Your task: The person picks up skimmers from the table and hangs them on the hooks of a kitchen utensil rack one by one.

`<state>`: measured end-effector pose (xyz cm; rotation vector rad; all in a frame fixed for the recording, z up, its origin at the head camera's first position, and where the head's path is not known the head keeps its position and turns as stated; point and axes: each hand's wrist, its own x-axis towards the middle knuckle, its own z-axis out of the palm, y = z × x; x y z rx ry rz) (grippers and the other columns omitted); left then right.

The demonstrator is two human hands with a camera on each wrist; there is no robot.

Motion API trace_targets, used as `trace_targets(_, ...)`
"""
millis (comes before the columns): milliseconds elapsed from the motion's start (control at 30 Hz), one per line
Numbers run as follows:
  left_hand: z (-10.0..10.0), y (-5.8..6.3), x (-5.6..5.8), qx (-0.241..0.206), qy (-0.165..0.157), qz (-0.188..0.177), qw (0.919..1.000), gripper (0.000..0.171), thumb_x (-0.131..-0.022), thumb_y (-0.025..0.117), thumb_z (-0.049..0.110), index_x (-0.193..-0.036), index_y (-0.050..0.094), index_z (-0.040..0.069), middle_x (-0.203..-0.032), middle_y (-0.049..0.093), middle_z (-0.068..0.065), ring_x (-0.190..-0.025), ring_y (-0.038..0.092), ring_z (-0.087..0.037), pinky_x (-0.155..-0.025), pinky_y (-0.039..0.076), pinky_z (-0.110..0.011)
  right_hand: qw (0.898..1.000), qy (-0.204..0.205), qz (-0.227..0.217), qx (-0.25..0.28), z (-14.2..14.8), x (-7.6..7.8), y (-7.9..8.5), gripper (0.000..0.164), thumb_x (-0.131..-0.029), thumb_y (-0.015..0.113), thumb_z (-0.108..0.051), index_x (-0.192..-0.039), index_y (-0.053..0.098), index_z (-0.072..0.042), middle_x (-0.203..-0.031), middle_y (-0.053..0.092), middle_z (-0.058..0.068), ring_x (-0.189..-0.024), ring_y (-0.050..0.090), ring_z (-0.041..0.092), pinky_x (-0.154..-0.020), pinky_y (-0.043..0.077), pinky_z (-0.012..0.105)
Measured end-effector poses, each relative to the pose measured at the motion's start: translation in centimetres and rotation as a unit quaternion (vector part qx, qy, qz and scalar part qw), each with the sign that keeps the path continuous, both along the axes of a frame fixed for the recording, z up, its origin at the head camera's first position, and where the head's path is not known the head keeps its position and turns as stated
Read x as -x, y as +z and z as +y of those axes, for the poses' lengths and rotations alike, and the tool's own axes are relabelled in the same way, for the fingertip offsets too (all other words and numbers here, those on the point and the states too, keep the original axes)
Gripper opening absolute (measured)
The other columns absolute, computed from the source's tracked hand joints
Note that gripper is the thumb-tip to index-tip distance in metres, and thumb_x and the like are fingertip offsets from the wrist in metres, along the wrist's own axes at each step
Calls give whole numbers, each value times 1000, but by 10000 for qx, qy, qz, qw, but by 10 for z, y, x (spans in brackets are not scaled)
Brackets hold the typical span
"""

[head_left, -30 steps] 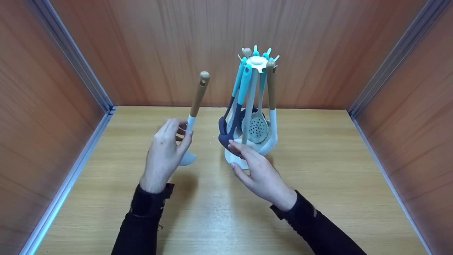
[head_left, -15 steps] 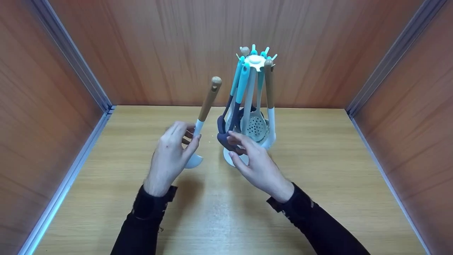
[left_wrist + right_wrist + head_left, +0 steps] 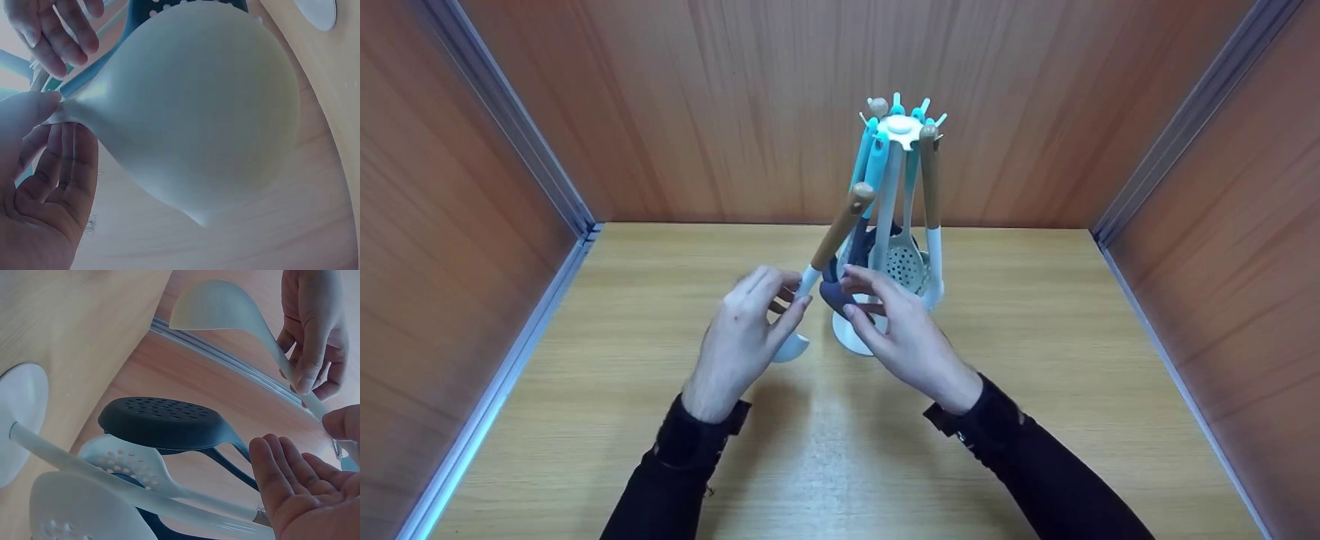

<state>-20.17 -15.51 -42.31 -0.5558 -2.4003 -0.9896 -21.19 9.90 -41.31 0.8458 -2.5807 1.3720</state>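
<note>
My left hand (image 3: 746, 322) pinches a white ladle (image 3: 832, 241) by the white part of its neck, below the brown wooden handle. The ladle tilts, its handle end leaning right in front of the utensil stand (image 3: 900, 126) and its bowl hanging low. In the left wrist view the ladle's bowl (image 3: 197, 112) fills the middle. My right hand (image 3: 906, 337) is beside the dark slotted skimmer (image 3: 835, 297) on the stand, fingers extended and slightly bent. The right wrist view shows those fingers near the skimmer's neck (image 3: 239, 444), with the thumb overlapping the ladle's handle.
The stand's round white base (image 3: 849, 339) rests on the wooden table (image 3: 1020, 375). Several utensils hang around it, including a pale perforated skimmer (image 3: 905, 266) and a brown-handled one (image 3: 930, 180) on the right. Wooden panels (image 3: 720, 112) enclose the back and sides.
My left hand has carried the ladle right, to the stand, and its handle leans further right and lower. My right hand has risen slightly beside the dark skimmer.
</note>
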Motion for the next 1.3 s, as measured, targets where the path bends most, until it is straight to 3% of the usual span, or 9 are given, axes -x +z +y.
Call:
trace_targets(233, 9, -6, 0, 21, -271, 165, 9995, 20, -110, 85, 16, -129, 80, 11, -117, 80, -6, -105, 84, -20, -85, 73, -34, 9999, 11, -119, 57, -4, 1, 6, 49, -120, 70, -22, -166, 60, -10, -149, 75, 12, -145, 75, 28, -118, 67, 56)
trace_targets(467, 15, -9, -1, 79, -502, 250, 9984, 17, -111, 84, 16, -126, 79, 11, -114, 79, -5, -104, 84, -19, -83, 73, -34, 9996, -159, -164, 140, -10, 3, 11, 39, -118, 75, -23, -153, 68, -7, -144, 78, 10, -132, 79, 25, -112, 70, 54)
trace_targets(767, 20, -12, 0, 129, -599, 75, 9981, 17, -111, 83, 15, -128, 79, 12, -115, 80, -5, -102, 83, -19, -86, 73, -35, 9994, -314, -109, 49, -12, 4, 14, 41, -118, 74, -22, -153, 68, -2, -141, 80, 13, -124, 82, 26, -103, 74, 49)
trace_targets(1033, 21, -12, 0, 46, -723, -84, 9973, 21, -110, 84, 12, -130, 78, 10, -118, 80, -5, -104, 82, -18, -85, 72, -26, 9983, -323, -449, 190, -11, 5, 17, 41, -118, 73, -21, -154, 67, -2, -142, 82, 12, -126, 82, 26, -111, 71, 54)
trace_targets(1300, 22, -11, 0, 20, -782, -44, 9969, 23, -110, 84, 12, -132, 78, 10, -120, 80, -6, -107, 82, -18, -90, 72, -25, 9965, -300, -664, 401, -8, 4, 20, 42, -118, 73, -21, -154, 66, -1, -145, 81, 16, -128, 81, 28, -112, 70, 56)
